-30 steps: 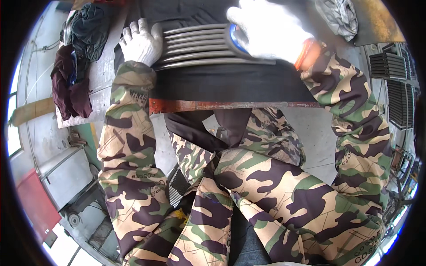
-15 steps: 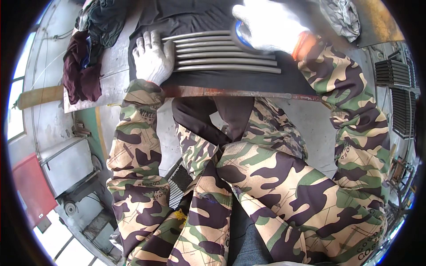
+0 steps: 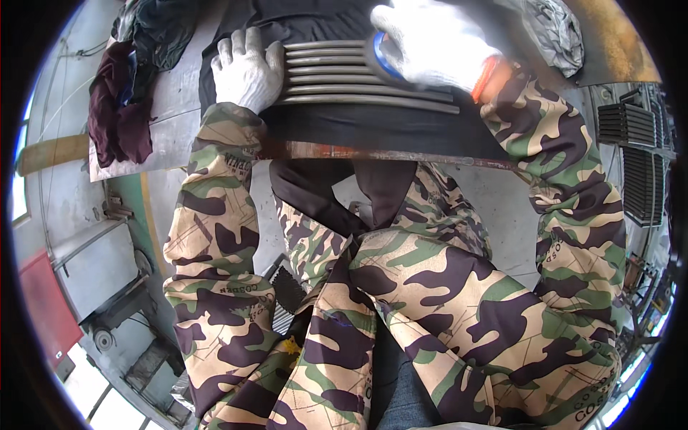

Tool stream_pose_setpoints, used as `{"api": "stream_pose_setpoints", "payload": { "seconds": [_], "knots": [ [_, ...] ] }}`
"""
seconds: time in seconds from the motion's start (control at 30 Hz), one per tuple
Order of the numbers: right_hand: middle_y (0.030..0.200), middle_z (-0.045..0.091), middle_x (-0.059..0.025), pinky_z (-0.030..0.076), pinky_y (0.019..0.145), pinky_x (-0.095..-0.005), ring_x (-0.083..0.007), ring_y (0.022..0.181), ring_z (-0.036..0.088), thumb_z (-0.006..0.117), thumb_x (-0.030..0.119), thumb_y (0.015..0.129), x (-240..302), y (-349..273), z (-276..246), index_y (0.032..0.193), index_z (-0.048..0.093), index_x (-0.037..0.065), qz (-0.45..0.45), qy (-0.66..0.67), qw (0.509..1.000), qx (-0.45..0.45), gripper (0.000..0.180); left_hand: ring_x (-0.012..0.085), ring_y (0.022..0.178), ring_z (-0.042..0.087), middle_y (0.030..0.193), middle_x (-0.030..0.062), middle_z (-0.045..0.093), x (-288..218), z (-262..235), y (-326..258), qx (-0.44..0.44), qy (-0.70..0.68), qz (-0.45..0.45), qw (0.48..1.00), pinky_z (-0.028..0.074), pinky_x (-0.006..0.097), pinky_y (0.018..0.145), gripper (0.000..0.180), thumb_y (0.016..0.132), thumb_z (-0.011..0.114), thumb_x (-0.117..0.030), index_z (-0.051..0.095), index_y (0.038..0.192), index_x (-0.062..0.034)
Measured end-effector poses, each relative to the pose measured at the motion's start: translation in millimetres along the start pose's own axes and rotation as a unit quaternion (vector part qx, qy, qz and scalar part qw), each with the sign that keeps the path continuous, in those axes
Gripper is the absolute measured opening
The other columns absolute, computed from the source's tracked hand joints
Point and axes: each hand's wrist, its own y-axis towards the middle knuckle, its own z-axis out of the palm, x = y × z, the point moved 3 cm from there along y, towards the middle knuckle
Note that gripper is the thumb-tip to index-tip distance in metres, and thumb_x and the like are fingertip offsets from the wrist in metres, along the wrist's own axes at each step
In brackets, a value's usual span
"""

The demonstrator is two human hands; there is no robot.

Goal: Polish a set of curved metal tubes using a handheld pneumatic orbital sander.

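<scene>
Several grey metal rods (image 3: 326, 70) lie side by side on a black cloth (image 3: 344, 129) over the table. My left hand (image 3: 247, 72), in a white knit glove, rests palm down with fingers spread at the rods' left ends. In my right hand (image 3: 437, 50), also gloved in white with an orange cuff, is a round disc with a blue rim (image 3: 388, 57). The disc sits over the right part of the rods, apparently touching them. My fingers wrap its upper side; its underside is hidden and its edge is blurred.
Dark and maroon cloths (image 3: 122, 115) lie at the table's left end. A crumpled grey plastic bag (image 3: 555, 36) is at the far right. The table's front edge (image 3: 380, 153) runs close before my lap. Stacked dark bars (image 3: 640, 172) stand off to the right.
My left hand has shifted slightly away from the table's front edge, still flat. The disc in my right hand has moved slightly left over the rods. The whole view has tilted a little.
</scene>
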Motion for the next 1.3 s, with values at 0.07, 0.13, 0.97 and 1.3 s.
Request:
{"api": "stream_pose_setpoints", "payload": {
  "seconds": [0.07, 0.13, 0.97, 1.3],
  "knots": [
    [0.094, 0.065, -0.0198, 0.059, 0.072, -0.0524, -0.0394, 0.087, 0.069, 0.066, 0.028, 0.092, -2, -5, -3, 0.098, 0.064, 0.006, 0.006, -0.003, 1.000, 0.002, 0.023, 0.0443, 0.122, 0.056, 0.128, 0.0215, 0.062, -3, 0, 3, -0.012, -0.006, -0.001, 1.000, 0.047, 0.058, 0.102, 0.046, 0.099, 0.059, -0.037, 0.062, 0.129, -0.0035],
    [0.095, 0.065, -0.0192, 0.059, 0.072, -0.0522, -0.0394, 0.088, 0.069, 0.065, 0.028, 0.092, -5, -7, 0, 0.100, 0.064, 0.006, 0.012, -0.020, 1.000, 0.010, 0.023, 0.0461, 0.137, 0.050, 0.150, 0.0231, 0.055, -9, 5, 11, 0.106, 0.099, 0.013, 0.989, 0.043, 0.058, 0.111, 0.054, 0.106, 0.052, -0.043, 0.059, 0.143, -0.0044],
    [0.102, 0.069, -0.0201, 0.061, 0.077, -0.0514, -0.0380, 0.093, 0.072, 0.066, 0.027, 0.090, 22, 30, -9, 0.104, 0.072, 0.007, 0.027, 0.020, 0.994, 0.107, 0.026, 0.0450, 0.143, 0.049, 0.151, 0.0241, 0.057, -8, -18, 0, 0.046, -0.012, -0.072, 0.996, 0.033, 0.061, 0.119, 0.057, 0.100, 0.061, -0.034, 0.057, 0.145, 0.0006],
    [0.113, 0.069, -0.0217, 0.059, 0.088, -0.0514, -0.0389, 0.107, 0.068, 0.064, 0.020, 0.089, 21, 19, -10, 0.110, 0.072, 0.002, 0.066, 0.074, 0.988, 0.119, 0.029, 0.0465, 0.154, 0.035, 0.162, 0.0279, 0.045, -28, -20, 16, 0.175, -0.023, -0.121, 0.977, 0.022, 0.060, 0.127, 0.065, 0.104, 0.052, -0.038, 0.049, 0.154, 0.0043]
  ]
}}
